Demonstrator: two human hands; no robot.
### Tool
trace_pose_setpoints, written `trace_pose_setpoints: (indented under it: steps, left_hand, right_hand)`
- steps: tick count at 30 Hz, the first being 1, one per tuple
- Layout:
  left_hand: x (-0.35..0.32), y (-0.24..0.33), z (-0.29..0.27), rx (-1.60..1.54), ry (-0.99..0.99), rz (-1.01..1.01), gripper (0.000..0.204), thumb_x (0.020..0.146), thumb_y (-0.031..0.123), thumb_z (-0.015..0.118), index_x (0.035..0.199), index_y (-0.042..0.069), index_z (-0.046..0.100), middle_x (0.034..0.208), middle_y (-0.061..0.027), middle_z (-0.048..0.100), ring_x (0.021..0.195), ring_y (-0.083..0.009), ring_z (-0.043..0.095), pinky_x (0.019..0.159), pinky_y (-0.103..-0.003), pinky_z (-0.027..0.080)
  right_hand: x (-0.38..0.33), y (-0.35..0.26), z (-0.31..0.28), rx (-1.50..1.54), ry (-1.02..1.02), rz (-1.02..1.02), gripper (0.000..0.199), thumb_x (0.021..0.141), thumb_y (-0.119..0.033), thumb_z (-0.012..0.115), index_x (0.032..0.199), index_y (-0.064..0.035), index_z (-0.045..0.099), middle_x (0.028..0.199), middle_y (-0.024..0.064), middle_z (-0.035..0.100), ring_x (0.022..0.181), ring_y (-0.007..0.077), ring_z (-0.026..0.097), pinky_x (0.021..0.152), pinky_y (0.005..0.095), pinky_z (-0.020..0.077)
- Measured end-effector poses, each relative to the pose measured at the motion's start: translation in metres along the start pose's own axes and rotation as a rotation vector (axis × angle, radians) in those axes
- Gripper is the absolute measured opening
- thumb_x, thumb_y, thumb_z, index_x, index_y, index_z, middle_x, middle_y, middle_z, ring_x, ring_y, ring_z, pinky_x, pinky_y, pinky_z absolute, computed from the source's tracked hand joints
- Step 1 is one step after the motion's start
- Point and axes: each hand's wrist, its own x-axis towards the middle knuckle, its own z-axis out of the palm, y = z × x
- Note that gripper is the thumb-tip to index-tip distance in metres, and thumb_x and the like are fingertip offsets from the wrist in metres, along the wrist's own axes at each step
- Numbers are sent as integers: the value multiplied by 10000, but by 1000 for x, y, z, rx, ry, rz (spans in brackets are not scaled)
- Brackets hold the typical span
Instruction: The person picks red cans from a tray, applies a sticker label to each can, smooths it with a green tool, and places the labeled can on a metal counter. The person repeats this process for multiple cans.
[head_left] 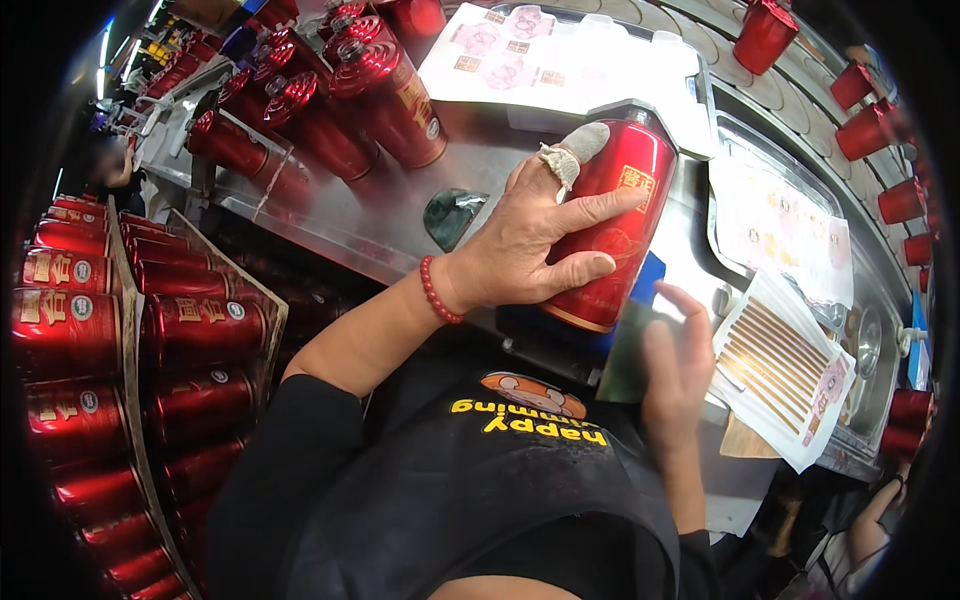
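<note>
A glossy red bottle (655,165) with gold markings lies tilted before me on the metal worktop. My left hand (545,225) grips it from above, thumb and fingers spread over its side. A pale cloth finger cover is on one finger, and a red bead bracelet circles that wrist. My right hand (678,365) is smeared by motion to the right of the bottle's base. Beside its fingers shows a flat dark green piece (622,355); whether the hand holds it is unclear. Left of the bottle, a dark green, rounded stone-like piece (455,215) sits on the worktop.
Several red bottles (390,100) stand at the back left. Boxes of red bottles (75,340) are stacked at left. Printed label sheets (500,50) lie behind; a sheet of brown-gold strips (780,365) lies at right. A curved conveyor (800,110) carries red bottles. Another person's arm (870,520) shows lower right.
</note>
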Motion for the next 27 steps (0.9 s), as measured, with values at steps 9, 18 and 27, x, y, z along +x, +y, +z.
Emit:
trace_pose_setpoints:
  steps: [9,18,27]
  left_hand:
    - [1,-1,3,-25,23,9,593,938,491,652,1439,180,593,1554,-348,325,1411,-460,381,1172,-515,272]
    - [3,-2,-3,1,-72,27,620,961,435,659,1495,150,527,1606,-337,220,1483,-473,274,1212,-501,243]
    - [5,-1,-3,-24,-77,18,632,957,439,663,1501,152,519,1611,-339,200,1490,-475,257,1214,-496,238]
  right_hand:
    - [-19,12,17,-12,-16,-35,281,1020,-103,546,1272,22,542,1174,93,589,1043,136,571,923,273,464]
    - [-21,9,24,36,-3,16,257,1025,-121,523,1240,16,553,1143,86,580,1051,144,545,938,273,434]
    - [-19,15,25,-61,17,-33,234,1027,-122,529,1220,10,554,1055,70,599,935,121,552,846,267,462]
